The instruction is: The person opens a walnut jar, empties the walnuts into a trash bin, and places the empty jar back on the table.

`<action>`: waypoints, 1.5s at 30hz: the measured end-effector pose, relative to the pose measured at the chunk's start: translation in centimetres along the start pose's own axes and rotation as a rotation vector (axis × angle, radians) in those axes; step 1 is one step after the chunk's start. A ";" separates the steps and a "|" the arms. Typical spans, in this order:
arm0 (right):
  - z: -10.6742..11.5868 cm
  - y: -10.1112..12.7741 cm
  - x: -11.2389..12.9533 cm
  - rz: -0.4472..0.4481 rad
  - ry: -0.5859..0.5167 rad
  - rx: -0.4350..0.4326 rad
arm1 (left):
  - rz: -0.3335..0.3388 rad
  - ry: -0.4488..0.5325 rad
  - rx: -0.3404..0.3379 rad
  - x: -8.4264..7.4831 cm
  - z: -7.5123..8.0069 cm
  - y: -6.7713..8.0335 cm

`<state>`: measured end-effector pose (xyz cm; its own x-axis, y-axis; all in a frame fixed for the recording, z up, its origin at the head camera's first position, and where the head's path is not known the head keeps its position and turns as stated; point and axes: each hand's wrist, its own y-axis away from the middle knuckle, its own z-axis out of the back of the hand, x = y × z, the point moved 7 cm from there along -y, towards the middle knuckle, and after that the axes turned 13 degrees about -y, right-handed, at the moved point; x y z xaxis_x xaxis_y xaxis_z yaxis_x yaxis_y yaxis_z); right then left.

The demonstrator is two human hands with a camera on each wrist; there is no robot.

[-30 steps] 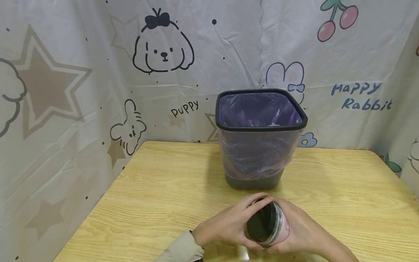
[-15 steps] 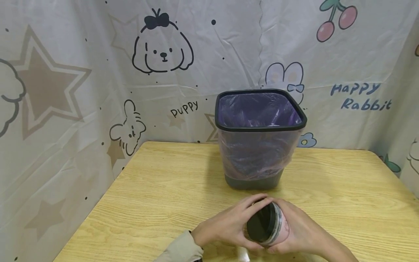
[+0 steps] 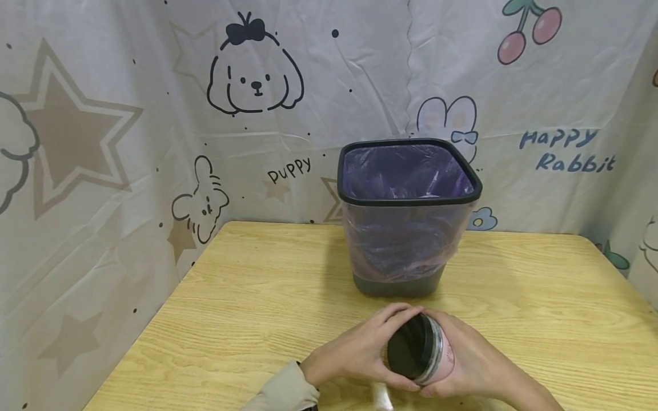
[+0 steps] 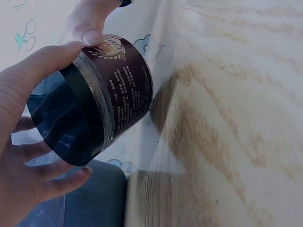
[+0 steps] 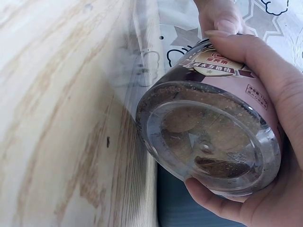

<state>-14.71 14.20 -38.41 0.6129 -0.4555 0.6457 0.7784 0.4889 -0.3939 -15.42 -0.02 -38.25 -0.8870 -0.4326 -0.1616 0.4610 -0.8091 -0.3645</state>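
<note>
Above the near part of the table, a round clear plastic jar (image 3: 445, 361) with a black lid (image 3: 409, 347) is tilted so that its lid faces left. My left hand (image 3: 357, 352) holds the lid end, thumb and fingers spread round its rim. Round the jar's body is my right hand (image 3: 480, 362), gripping it. In the left wrist view the lid (image 4: 66, 118) sits on the jar, beside a dark printed label (image 4: 130, 90). The right wrist view looks at the jar's clear bottom (image 5: 203, 137), with brown contents and crumbs inside.
Just beyond my hands stands a dark trash bin (image 3: 398, 285) lined with a purple bag (image 3: 406, 240). It rests on a wood-grain table (image 3: 247, 297). A pale printed curtain (image 3: 370, 68) hangs behind the table and along its left and right sides.
My left fingers have shifted slightly on the lid, and a bit more of its top shows. The jar, my right hand and the bin stay in place.
</note>
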 end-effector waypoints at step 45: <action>-0.1 0.0 0.1 -0.001 -0.004 0.001 | 0.049 0.031 0.038 0.7 -0.3 0.2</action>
<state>-14.62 14.09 -38.40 0.6118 -0.4526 0.6488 0.7786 0.4893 -0.3929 -15.92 -0.39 -38.72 -0.8633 -0.4605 -0.2066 0.5044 -0.8019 -0.3203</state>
